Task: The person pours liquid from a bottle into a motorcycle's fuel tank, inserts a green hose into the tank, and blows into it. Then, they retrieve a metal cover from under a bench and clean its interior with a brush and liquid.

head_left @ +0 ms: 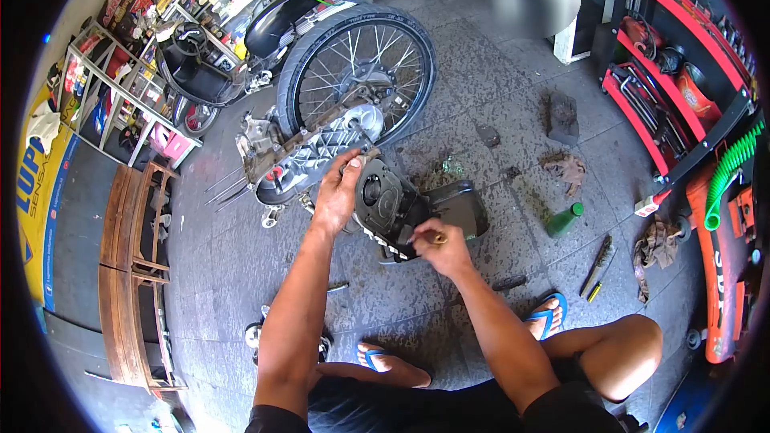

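Note:
My left hand [338,188] is closed on the upper edge of a dark metal engine cover [381,196], which is held tilted up. At the cover's lower end is my right hand [443,248], its fingers wrapped round a tool with a tan handle [440,237]; the working end is hidden. Under and beside the cover sits a dark tray [473,212] with murky liquid in it. Just beyond my left hand lies a scooter engine [317,156] attached to a spoked wheel [357,64].
A green bottle [565,220] stands on the wet floor to the right, near a rag [568,170]. Farther right are a red tool cart [682,88], an orange floor jack [714,273] and a green coiled hose [731,168]. A wooden bench [120,273] stands left.

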### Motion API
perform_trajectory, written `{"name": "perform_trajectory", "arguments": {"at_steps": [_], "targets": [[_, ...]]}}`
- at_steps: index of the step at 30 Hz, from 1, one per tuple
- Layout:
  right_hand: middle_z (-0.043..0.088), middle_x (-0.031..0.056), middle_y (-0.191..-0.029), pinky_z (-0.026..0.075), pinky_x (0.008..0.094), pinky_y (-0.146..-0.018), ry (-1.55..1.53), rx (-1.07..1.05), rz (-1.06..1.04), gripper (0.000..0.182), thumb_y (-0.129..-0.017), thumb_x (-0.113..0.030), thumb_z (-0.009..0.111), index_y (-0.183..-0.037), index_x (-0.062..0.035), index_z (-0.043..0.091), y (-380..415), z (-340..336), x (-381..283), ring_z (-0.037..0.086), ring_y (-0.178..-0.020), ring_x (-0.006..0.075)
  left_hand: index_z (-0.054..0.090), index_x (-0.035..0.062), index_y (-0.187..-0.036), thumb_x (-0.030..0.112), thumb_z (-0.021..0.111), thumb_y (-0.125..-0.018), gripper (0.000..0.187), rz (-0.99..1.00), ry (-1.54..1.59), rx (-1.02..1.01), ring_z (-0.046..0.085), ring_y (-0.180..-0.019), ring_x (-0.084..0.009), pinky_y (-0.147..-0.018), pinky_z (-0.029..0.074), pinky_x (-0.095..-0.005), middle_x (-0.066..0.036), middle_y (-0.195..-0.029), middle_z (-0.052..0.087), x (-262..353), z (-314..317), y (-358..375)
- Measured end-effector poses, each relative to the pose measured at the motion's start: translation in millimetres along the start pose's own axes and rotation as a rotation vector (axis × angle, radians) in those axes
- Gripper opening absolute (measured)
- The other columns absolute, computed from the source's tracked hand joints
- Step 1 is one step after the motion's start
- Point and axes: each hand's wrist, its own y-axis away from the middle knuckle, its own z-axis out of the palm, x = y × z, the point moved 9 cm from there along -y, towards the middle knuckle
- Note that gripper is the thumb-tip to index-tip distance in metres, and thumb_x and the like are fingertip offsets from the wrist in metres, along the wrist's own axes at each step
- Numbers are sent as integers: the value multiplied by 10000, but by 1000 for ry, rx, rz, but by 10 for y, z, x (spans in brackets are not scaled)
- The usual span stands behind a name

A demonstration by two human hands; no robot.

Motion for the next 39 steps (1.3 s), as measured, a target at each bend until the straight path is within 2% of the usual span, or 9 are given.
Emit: {"name": "perform_trajectory", "arguments": {"at_steps": [2,9,12,16,18,23,25,29,39], "targets": [[719,91,-811,532,287,-714,60,-61,57,152,-785,-76,718,-916,-10,677,55,67,-14,679,-764,127,553,14,-1320,423,496,-988,530,-6,5,-4,571,-1147,-229,-1002,424,-324,-160,-1235,627,21,-8,33],[703,90,-777,534,283,-656,39,257,-277,149,-784,-40,700,-926,-18,661,117,-77,-234,677,-696,133,539,27,-1335,378,495,-999,489,-10,106,-73,568,-1111,-195,-991,430,-305,-128,-1212,628,53,8,97],[701,81,-795,528,268,-690,105,-48,-110,152,-783,-47,707,-925,-20,660,144,145,-169,674,-729,120,542,33,-1333,366,492,-1003,470,-35,152,-111,566,-1110,-191,-996,426,-305,-123,-1211,628,-20,3,96],[698,86,-777,530,280,-678,184,146,-98,161,-780,-52,707,-932,-32,656,131,12,-160,672,-710,123,563,39,-1318,342,497,-1004,442,-15,161,-140,565,-1120,-186,-1005,420,-304,-109,-1211,633,-40,-37,122],[689,107,-736,529,311,-620,112,-31,-338,174,-778,-72,706,-943,-52,655,198,256,-334,682,-649,179,573,31,-1308,309,503,-992,427,29,128,-142,566,-1136,-189,-1015,419,-310,-110,-1226,632,-15,-71,135],[700,148,-792,550,326,-701,350,18,-102,179,-795,-114,703,-960,-56,668,145,180,-245,706,-771,295,540,-15,-1326,335,508,-969,501,42,167,-191,561,-1168,-214,-1049,389,-324,-137,-1265,613,5,-67,170],[718,156,-873,551,325,-769,266,-272,-134,195,-803,-115,705,-991,-60,699,131,433,-270,712,-839,292,534,-22,-1328,319,500,-965,500,62,166,-204,562,-1175,-217,-1051,388,-329,-139,-1264,614,-7,-70,155],[725,159,-935,549,329,-786,226,-313,-76,212,-815,-103,698,-1022,-60,716,119,379,-386,718,-859,275,586,9,-1290,350,534,-953,481,68,163,-195,573,-1144,-209,-1027,414,-330,-129,-1231,629,3,-65,153],[726,106,-831,539,264,-708,-107,85,-19,133,-830,-65,692,-956,-23,695,123,93,94,686,-778,110,549,-1,-1324,369,510,-972,512,-3,143,-150,557,-1150,-206,-1035,393,-317,-125,-1249,611,28,-12,112]]}}
